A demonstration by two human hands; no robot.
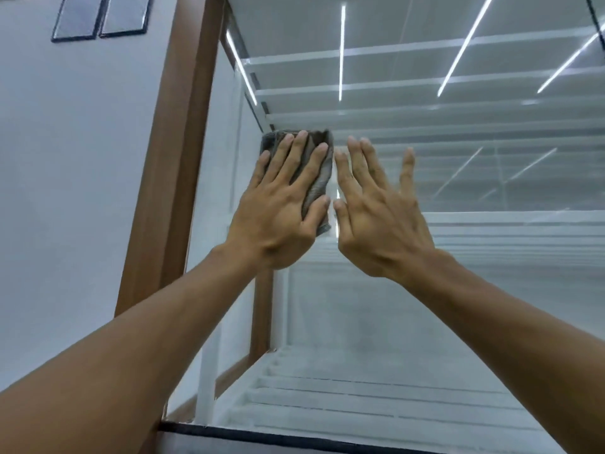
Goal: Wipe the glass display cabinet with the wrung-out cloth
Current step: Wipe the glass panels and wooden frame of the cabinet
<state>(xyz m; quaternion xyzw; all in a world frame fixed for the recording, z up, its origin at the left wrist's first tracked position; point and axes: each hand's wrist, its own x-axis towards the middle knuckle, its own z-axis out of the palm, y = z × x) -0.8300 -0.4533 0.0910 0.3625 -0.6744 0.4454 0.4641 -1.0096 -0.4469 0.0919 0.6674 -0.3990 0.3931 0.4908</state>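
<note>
The grey cloth [320, 173] lies folded against the pane of the glass cabinet [442, 322], pinned there under the left hand [284, 208]. That hand is spread wide, fingers straight and thumb out to the side. It presses flat on the cloth rather than gripping it, and the cloth's edges show past the fingertips and beside the thumb. The right hand [376, 217] is just beside the cloth on its right. It is also open, fingers straight and fanned, palm turned to the glass and holding nothing; whether the palm itself touches the pane cannot be told. The two thumbs nearly meet.

Left of the left hand, a brown wooden frame [183, 142] runs up the cabinet's edge, with a pale wall [65, 158] beyond it and two dark framed panels [98, 18] high on that wall. Above both hands, bright light strips [342, 50] show in the glass. Below the hands, white slats [360, 398] show inside the cabinet, and a black edge [294, 437] crosses under the forearms.
</note>
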